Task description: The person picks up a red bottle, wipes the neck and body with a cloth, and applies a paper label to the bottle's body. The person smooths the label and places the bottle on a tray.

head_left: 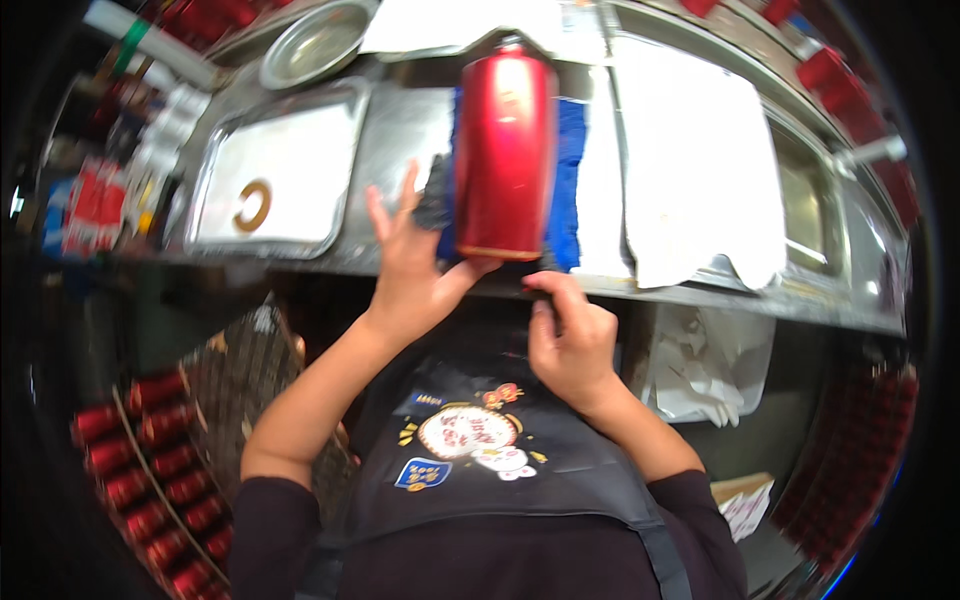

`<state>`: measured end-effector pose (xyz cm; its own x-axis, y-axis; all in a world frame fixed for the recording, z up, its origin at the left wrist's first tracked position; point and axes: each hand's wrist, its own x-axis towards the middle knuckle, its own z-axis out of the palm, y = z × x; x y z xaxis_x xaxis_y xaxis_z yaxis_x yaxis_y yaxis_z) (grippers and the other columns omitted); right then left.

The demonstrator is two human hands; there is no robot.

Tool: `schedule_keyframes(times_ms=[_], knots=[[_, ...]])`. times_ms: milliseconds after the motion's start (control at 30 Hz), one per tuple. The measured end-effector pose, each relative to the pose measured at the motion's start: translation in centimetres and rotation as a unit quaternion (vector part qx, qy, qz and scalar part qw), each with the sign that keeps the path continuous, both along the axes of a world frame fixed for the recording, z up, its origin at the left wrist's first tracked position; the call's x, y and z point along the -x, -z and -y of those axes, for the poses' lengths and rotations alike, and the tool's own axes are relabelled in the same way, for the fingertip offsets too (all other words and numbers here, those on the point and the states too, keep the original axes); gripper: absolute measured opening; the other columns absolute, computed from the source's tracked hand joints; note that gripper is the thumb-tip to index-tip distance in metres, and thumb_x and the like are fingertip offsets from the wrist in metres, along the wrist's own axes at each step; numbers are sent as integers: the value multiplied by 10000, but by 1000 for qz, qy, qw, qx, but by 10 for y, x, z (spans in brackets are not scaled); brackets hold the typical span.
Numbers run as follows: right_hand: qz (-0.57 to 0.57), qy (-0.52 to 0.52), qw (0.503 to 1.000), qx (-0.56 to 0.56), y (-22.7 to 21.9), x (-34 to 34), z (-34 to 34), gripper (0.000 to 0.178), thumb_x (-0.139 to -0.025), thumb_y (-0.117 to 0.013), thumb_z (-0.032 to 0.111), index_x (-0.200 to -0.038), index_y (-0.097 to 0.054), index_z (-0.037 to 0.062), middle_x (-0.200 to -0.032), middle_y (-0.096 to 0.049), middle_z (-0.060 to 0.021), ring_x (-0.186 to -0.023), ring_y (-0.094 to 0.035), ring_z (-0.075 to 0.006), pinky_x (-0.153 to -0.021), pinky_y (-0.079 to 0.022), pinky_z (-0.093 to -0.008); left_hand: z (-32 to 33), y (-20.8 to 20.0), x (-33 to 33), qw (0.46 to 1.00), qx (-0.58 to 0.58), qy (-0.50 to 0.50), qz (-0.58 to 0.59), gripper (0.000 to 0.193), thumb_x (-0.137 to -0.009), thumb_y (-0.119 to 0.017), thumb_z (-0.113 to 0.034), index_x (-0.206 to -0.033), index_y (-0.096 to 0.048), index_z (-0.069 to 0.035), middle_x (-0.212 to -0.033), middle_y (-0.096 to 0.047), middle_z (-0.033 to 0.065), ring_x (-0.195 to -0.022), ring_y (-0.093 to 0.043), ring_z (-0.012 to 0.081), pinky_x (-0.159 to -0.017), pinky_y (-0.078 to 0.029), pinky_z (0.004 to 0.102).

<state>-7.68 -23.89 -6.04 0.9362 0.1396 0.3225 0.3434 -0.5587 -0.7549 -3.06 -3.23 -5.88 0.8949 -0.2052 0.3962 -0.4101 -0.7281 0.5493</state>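
A shiny red metal bottle-like body [505, 160], narrowing to a short neck at its far end, is over a blue cloth [570, 170] on the metal worktop. My left hand [415, 265] has its fingers spread to the left of the red body, and its thumb reaches the body's near bottom edge. Beside those fingers is a dark grey crumpled cloth or pad [433, 195]. At the lower right of the body, my right hand [575, 335] is closed in a pinch. Something small and dark shows at its fingertips, too little to name.
On the left, a metal tray [345, 150] with a pale lining holds a brown ring [253, 206]; a round metal pan [318, 42] lies behind it. White cloth [700, 160] covers the right side, near a sink [810, 200]. Red cylinders [165, 460] fill a rack at lower left.
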Motion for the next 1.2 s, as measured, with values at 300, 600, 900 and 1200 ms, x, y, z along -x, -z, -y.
schedule_keyframes(times_ms=[300,600,900,1200], knots=[[177,-76,978,79,-29,-15,-5,261,-730,-687,56,-980,-640,114,-590,-503,-21,-486,-578,-208,-445,-423,-348,25,-5,-14,992,11,85,89,657,-741,-740,-41,-1386,-617,-45,-1552,-477,185,-1488,-389,340,-1241,-55,564],[-106,192,974,62,-37,-40,103,209,-885,-680,153,-1068,-704,53,-944,-725,-143,-847,-719,-328,-769,-564,-398,18,-4,-9,993,57,102,30,873,-759,-856,-191,-1513,-449,-18,-1590,-424,175,-1503,-351,353,-1232,-104,579],[-251,254,886,295,-16,-115,212,525,-800,-778,476,-939,-586,7,-915,-697,-190,-928,-674,-370,-821,-509,-440,23,-11,-7,993,56,97,25,828,-798,-833,-281,-1497,-470,-24,-1572,-444,178,-1503,-339,385,-1222,-101,597],[-169,298,925,167,-17,-142,300,417,-856,-730,378,-1001,-655,-6,-1015,-709,-224,-960,-677,-406,-843,-515,-468,18,-14,-5,993,45,108,13,820,-778,-836,-248,-1489,-487,-36,-1582,-427,185,-1502,-335,395,-1222,-110,608]])
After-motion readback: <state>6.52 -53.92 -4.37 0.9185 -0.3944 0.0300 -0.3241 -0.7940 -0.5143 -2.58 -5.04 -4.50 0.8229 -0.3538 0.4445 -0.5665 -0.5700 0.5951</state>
